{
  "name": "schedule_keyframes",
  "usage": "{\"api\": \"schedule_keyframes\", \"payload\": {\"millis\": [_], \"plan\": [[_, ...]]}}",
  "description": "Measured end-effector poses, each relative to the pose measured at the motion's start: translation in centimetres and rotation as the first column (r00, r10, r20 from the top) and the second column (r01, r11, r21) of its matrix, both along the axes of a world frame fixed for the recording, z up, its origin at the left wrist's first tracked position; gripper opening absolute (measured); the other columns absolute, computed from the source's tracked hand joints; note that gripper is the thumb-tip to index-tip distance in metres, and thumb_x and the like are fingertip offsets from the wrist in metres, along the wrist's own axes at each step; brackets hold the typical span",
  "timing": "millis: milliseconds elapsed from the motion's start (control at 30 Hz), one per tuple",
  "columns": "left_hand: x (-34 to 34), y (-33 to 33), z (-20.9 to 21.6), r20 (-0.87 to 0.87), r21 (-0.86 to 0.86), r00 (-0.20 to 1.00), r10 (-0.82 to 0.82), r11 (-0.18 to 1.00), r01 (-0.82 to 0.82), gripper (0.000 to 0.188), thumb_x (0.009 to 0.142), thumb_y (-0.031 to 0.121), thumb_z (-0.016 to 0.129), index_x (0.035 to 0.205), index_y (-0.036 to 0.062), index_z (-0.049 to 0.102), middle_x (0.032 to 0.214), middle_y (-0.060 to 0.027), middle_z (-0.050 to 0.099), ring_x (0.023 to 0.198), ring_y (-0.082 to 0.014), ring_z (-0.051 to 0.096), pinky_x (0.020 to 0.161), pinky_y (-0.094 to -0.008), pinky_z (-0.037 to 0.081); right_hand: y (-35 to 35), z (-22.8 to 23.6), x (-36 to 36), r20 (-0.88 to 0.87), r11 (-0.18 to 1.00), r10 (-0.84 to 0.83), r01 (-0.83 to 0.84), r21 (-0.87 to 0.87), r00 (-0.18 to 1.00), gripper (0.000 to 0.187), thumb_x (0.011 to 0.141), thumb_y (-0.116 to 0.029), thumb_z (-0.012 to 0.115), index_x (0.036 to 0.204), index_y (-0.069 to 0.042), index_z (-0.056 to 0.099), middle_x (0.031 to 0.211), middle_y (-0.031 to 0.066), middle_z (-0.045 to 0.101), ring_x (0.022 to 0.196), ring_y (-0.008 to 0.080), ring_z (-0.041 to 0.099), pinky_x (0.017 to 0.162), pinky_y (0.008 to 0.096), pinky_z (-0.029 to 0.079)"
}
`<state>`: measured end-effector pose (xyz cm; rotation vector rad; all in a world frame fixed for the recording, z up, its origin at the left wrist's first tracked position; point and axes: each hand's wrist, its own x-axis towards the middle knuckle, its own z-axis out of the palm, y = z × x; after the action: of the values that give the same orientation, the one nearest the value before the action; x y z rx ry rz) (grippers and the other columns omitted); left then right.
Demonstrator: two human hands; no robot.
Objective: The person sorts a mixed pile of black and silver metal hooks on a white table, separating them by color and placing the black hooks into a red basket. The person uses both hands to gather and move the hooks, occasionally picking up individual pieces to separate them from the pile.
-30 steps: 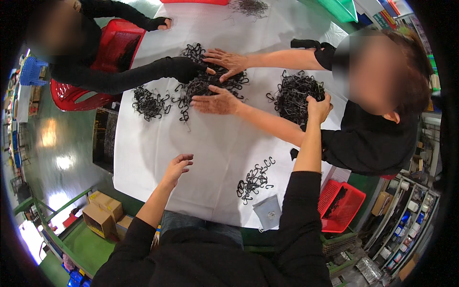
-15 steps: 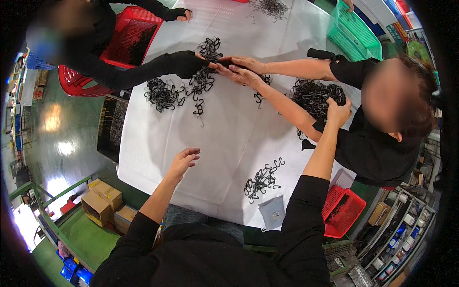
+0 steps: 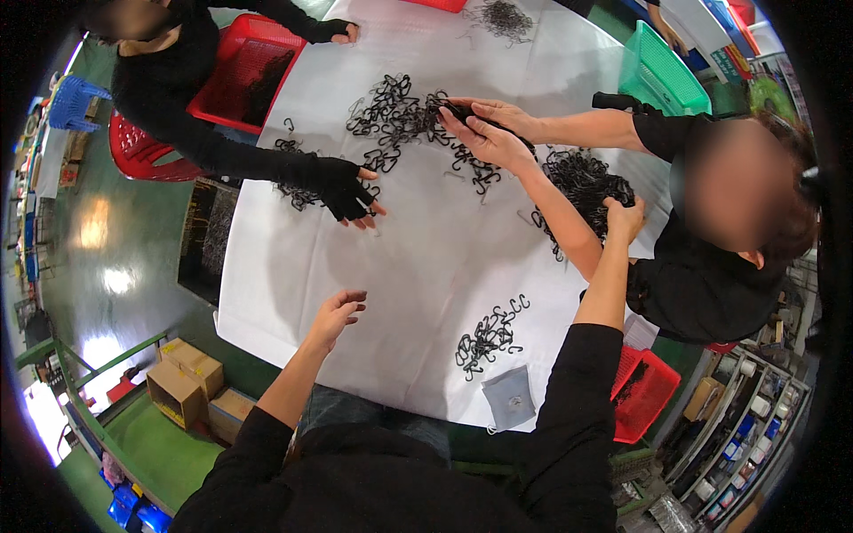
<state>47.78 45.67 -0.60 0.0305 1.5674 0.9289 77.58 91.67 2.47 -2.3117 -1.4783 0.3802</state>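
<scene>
My left hand (image 3: 338, 318) hovers over the near left of the white-covered table (image 3: 391, 266), fingers apart and holding nothing. At the right, my right hand (image 3: 625, 220) curls its fingers into the near edge of a large heap of black S-shaped hooks (image 3: 582, 188); its fingertips are partly hidden among them. A smaller group of black hooks (image 3: 490, 338) lies between my forearms. Across the table, a co-worker's two hands (image 3: 493, 133) cup a bunch of hooks beside a spread-out pile (image 3: 388, 115). Another co-worker's hand in a black fingerless glove (image 3: 351, 191) reaches over hooks at the left.
A grey pouch (image 3: 508, 397) lies at the near table edge. Red baskets (image 3: 649, 400) (image 3: 253, 40) stand by the right and far left sides, and a green basket (image 3: 662, 75) at the far right. Cardboard boxes (image 3: 187, 377) sit on the left below table level.
The gloved hand has come away from the other co-worker's hands, toward me. Those cupped hands have shifted right with hooks in them. My right hand has moved slightly down the heap's edge.
</scene>
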Motion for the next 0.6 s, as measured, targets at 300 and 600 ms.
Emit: {"api": "schedule_keyframes", "payload": {"millis": [300,600], "plan": [[0.2,0.4,0.0,-0.038,0.027,0.993,-0.116,0.993,0.117,0.034,0.092,0.016,0.051,0.124,0.0074,0.058,0.123,-0.0057,0.059,0.11,-0.0171,0.056,0.09,-0.0344,0.044,5.2,-0.2,3.4,-0.165,0.854,0.185,-0.242,-0.461,0.969,0.074,0.069,-0.02,0.083,0.132,-0.001,0.049,0.124,0.022,0.058,0.101,0.0413,0.061,0.08,0.0649,0.047],[-2.0,0.6,0.6,-0.181,0.013,0.954,-0.238,0.97,0.245,0.036,0.089,0.013,0.048,0.122,0.0057,0.059,0.119,-0.0059,0.062,0.104,-0.0147,0.057,0.085,-0.029,0.044,-13.0,24.3,0.4,-0.007,0.828,0.535,-0.522,0.204,0.845,0.019,0.085,-0.013,0.062,0.092,0.005,0.062,0.073,0.0096,0.062,0.068,0.0159,0.061,0.065,0.028,0.047]]}}
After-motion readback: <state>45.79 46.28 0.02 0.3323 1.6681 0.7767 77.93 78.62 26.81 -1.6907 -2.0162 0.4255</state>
